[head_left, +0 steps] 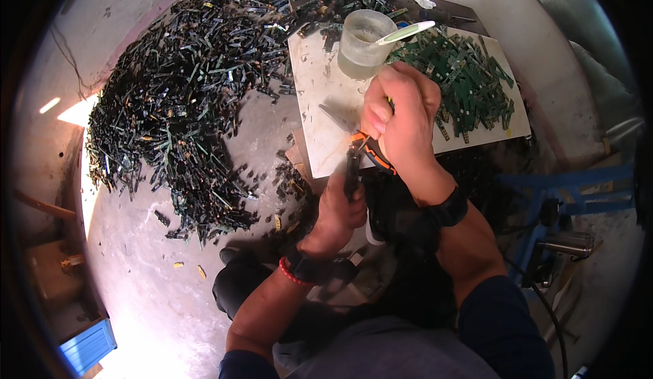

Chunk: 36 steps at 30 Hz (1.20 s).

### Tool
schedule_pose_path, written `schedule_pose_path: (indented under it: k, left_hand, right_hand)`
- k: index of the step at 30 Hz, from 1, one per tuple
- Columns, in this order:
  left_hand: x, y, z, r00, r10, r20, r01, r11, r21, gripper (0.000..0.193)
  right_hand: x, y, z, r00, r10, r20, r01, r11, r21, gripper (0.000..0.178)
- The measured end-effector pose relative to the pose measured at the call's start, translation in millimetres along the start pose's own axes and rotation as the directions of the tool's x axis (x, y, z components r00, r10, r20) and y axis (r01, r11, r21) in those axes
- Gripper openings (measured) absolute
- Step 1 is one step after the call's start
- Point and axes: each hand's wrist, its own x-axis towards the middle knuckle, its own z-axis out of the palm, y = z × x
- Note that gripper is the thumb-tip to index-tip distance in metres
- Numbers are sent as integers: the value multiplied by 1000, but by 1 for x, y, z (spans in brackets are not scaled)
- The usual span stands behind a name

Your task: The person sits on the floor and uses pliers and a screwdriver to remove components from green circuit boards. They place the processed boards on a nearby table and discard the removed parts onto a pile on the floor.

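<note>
Basically, we've got both hands closed tight over the near edge of the white board. Our right hand is fisted around the orange-and-black handles of a pair of pliers, squeezed together; the tool angles down and left so its nose meets what the left hand offers up. Our left hand is clenched around a dark strip, held upright just under the pliers' nose. Whether the nose actually bites the strip we cannot tell, the fingers hide the contact. Judging by the hold, the left steadies while the right works the tool.

Counts:
- pliers: one
- strip in hand: one visible
- translucent cup: one, at the board's far edge, with one pale-handled brush or spoon resting across its rim
- white board: one, serving as a bench on the floor
- green circuit strips: one heap on the board's right half, too many to count
- dark strips: one big spread across the concrete floor to the left, uncountable
- blue frame: one, at the right

Presumably the two piles are kept apart as separate lots.
</note>
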Motion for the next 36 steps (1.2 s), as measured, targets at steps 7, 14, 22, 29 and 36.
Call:
schedule_pose_path:
  k: [7,14,22,29,36]
  left_hand:
    - [0,2,0,999,-36,28,37,999,-12,44]
    - [1,2,3,998,-51,-27,50,999,-20,45]
    - [-1,4,1,997,-64,41,65,998,-12,46]
    - [-1,2,-2,992,-69,103,75,995,-58,47]
    - [-4,4,-1,992,-68,107,73,996,-47,49]
  right_hand:
    - [-8,6,-1,983,-161,88,166,985,-53,34]
    - [6,3,4,998,51,41,-51,999,-11,33]
    - [8,2,0,997,69,38,-72,994,82,32]
    - [1,7,-4,997,-49,67,40,991,131,28]
    - [5,7,3,1000,12,8,-12,993,113,23]
